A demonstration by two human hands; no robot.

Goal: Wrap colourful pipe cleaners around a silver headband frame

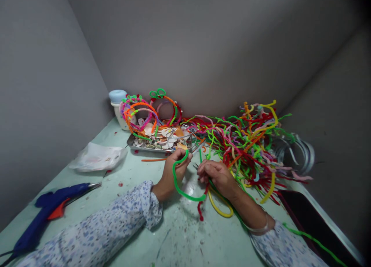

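My left hand is closed in a pinch on a green pipe cleaner, which curves down in a wide bow toward the other hand. A grey strip shows just beyond its fingertips; whether they touch it I cannot tell. My right hand is closed, its fingers curled, with thin dark pointed tips sticking out to the left. The rest of what it grips is hidden. Below that hand hang a red pipe cleaner and a smooth yellow loop.
Behind the hands stands a metal tray of shells, with fuzzy decorated headbands on it. A large tangle of pipe cleaners lies right, beside bare metal hoops. A blue glue gun, plastic bag, lidded jar and dark phone-like slab flank them.
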